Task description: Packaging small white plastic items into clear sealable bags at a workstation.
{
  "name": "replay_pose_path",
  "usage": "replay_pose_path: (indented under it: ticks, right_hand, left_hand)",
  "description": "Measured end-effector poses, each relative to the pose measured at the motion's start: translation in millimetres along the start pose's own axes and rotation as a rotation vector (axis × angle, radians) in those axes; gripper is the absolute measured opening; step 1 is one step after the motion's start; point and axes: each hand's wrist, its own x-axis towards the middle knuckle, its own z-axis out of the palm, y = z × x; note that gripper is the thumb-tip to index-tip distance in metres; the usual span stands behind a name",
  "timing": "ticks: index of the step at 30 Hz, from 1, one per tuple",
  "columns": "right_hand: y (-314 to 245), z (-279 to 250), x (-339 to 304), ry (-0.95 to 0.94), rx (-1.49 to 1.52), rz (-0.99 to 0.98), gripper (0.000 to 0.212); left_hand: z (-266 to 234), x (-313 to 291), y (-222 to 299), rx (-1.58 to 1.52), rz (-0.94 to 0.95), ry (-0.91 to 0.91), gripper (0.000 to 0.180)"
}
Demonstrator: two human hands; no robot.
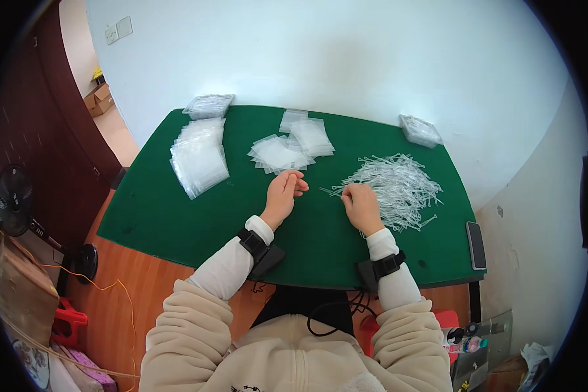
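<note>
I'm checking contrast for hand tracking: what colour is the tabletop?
Dark green; the tabletop shows in the head view, the only one given.

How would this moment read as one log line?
left hand: near clear bags | right hand: at clear stick pile | surface: green table

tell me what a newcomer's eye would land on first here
Probably the big green tabletop across the middle, which stands out sharply against the pale wall behind it. Next would likely be the tangled heap of thin clear sticks on its right side, with the right hand at the heap's left edge. After that, perhaps the fanned-out clear plastic bags on the table's left.
</note>
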Motion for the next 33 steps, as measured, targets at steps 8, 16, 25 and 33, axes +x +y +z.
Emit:
replay_pose_path:
  ticks: [8, 16, 25, 33]
  right_hand:
    - [-25.4, -1.9, -0.4, -0.177, 0.539, -0.203, 0.003]
    - [-25.4, -7.7, 1.3, -0.177, 0.579, -0.062, 0.011]
    - [-24.6, -3.9, 0.0, 0.025, 0.676, 0.016, 0.019]
    - [-20.3, -6.3, -0.9, 0.063, 0.622, -0.093, 0.016]
  left_hand:
    - [-2.7, -1.3, 1.6, 0.033, -0.145, -0.174, 0.027]
    - [9.2, -11.7, 12.3, -0.006, -0.345, -0.535, 0.029]
    - [11.3, -15.8, 21.0, -0.058, -0.414, -0.655, 0.030]
    - [13.1, -16.9, 21.9, -0.004, -0.282, -0.762, 0.024]
